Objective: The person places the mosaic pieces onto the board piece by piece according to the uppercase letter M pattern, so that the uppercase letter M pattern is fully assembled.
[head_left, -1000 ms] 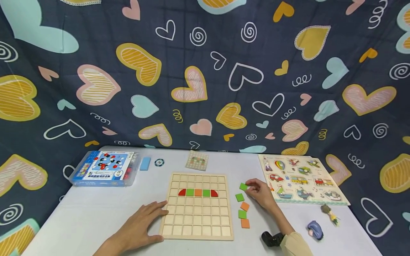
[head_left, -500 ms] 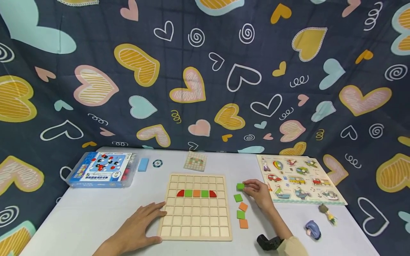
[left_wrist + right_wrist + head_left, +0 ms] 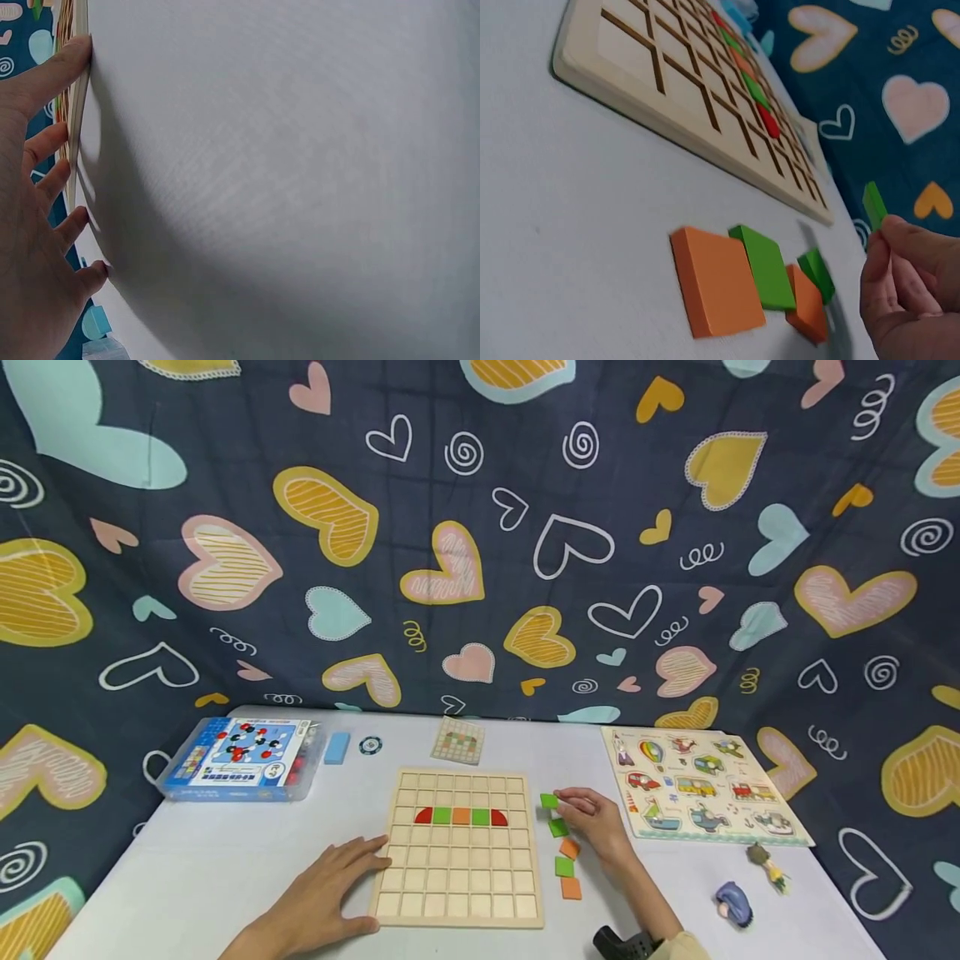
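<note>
My right hand (image 3: 597, 827) pinches a green square tile (image 3: 873, 204) between thumb and fingertips, lifted over the table just right of the wooden grid board (image 3: 467, 920). Below it lies a column of loose tiles: a green tile (image 3: 558, 828), an orange tile (image 3: 569, 848), another green tile (image 3: 564, 867) and an orange tile (image 3: 721, 285) closest to me. One row of the board holds red quarter-round pieces (image 3: 423, 816) at both ends, with green and orange squares between. My left hand (image 3: 318, 893) rests with spread fingers against the board's left edge.
A small pattern card (image 3: 457, 741) lies behind the board. At the back left are a plastic case (image 3: 243, 756), a blue block (image 3: 337, 748) and a round chip (image 3: 371, 745). To the right lie a picture puzzle (image 3: 705, 785) and two small figurines (image 3: 733, 904).
My right hand has carried the green tile leftward, toward the board's right edge. The left hand stays at the board's left side.
</note>
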